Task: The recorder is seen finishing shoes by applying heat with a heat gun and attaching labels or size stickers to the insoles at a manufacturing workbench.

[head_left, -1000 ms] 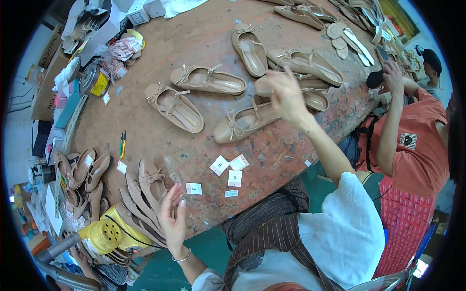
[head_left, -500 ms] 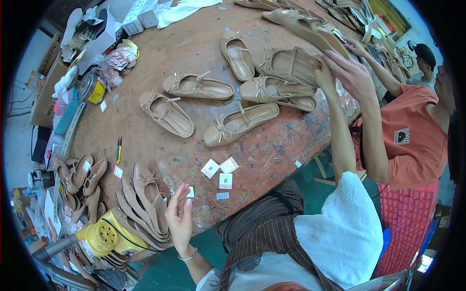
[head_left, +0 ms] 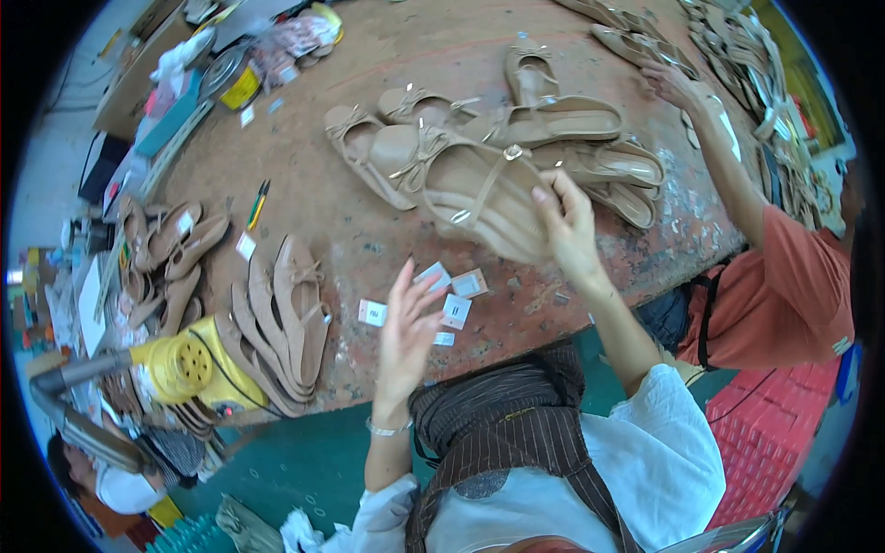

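Note:
My right hand grips a beige flat shoe by its heel end. This shoe has a bow at the toe and a buckled strap, and hangs tilted over the table, hiding parts of the shoes beneath. To its left, my left hand is raised with fingers spread, holding nothing. Just beyond those fingers lie several small white tags. Matching shoes lie behind the held one, among them a shoe at the left and a shoe at the right.
Beige shoes stand in a row at the left, beside a yellow machine. A pen-like tool lies beyond them. At the right, a co-worker's hand reaches over the table toward shoes.
My right hand has moved left and nearer with a shoe in its grip. My left hand has shifted right, toward the tags. The view has turned, and the co-worker's hand reaches farther back.

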A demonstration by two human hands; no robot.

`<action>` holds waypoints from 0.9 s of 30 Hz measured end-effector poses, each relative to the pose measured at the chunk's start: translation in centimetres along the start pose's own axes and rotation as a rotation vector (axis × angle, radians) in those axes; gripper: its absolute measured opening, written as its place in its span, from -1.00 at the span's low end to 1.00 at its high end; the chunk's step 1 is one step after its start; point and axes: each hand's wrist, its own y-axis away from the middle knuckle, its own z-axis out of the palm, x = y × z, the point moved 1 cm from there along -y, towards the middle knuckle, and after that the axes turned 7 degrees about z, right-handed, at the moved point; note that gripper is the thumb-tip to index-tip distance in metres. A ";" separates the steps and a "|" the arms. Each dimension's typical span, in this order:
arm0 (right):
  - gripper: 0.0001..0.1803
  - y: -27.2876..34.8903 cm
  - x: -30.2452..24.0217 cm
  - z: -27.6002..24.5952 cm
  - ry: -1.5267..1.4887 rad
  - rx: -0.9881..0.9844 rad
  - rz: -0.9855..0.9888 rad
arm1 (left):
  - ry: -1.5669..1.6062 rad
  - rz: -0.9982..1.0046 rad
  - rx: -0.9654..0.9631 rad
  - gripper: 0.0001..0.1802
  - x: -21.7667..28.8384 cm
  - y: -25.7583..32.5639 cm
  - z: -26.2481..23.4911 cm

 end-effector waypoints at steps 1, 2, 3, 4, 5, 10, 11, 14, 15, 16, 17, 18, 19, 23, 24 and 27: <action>-0.89 1.5 0.3 1.2 -0.026 -0.037 -0.041 | 0.002 -0.002 0.020 -0.22 -1.6 -0.7 0.9; -0.88 3.2 0.1 2.4 -0.075 -0.096 0.000 | -0.020 0.110 0.079 -0.21 -2.7 -1.4 1.8; -0.83 4.6 -0.2 3.0 -0.035 -0.168 0.006 | -0.039 0.219 0.120 -0.20 -3.4 -2.0 2.6; -0.82 5.0 -0.8 2.9 -0.030 -0.302 -0.053 | 0.015 0.131 0.336 -0.23 -3.3 -2.0 3.0; -0.80 5.2 -1.2 2.9 -0.025 -0.437 -0.111 | 0.017 0.130 0.342 -0.23 -3.3 -1.8 2.6; -0.58 -0.6 2.3 -2.3 0.777 -0.006 -0.348 | 0.109 0.098 0.636 -0.32 -2.7 1.9 -1.5; -0.50 -1.7 4.6 -3.8 0.830 -0.056 -0.307 | 0.123 0.091 0.620 -0.32 -2.9 2.2 -1.9; -0.61 -3.4 6.1 -3.5 1.009 -0.088 -0.425 | 0.157 0.021 0.552 -0.36 -3.5 3.9 -3.5; -0.67 -4.1 6.3 -3.3 1.104 -0.100 -0.446 | 0.154 0.027 0.566 -0.36 -3.9 4.5 -3.7; -0.72 -4.5 6.4 -3.2 1.198 -0.110 -0.468 | 0.161 0.025 0.583 -0.35 -4.1 5.0 -3.6; -0.72 -4.7 6.3 -3.2 1.192 -0.119 -0.480 | 0.168 0.025 0.599 -0.35 -4.4 5.5 -3.6; -0.77 -4.9 5.9 -3.2 1.126 -0.135 -0.452 | 0.123 0.033 0.580 -0.34 -4.7 6.0 -4.0; -0.82 -5.5 5.5 -2.7 1.054 -0.159 -0.430 | 0.116 0.045 0.602 -0.34 -4.8 6.6 -4.4; -0.86 -6.3 1.5 -1.9 0.513 -0.072 -0.489 | 0.053 0.050 0.648 -0.33 -5.0 8.0 -5.0; -0.86 -6.7 0.3 -0.4 0.506 -0.083 -0.491 | 0.007 0.080 0.664 -0.33 -5.0 8.1 -5.0; -0.85 -7.3 -4.8 6.8 -0.091 0.025 -0.297 | -0.042 0.129 0.674 -0.32 -4.5 7.6 -4.6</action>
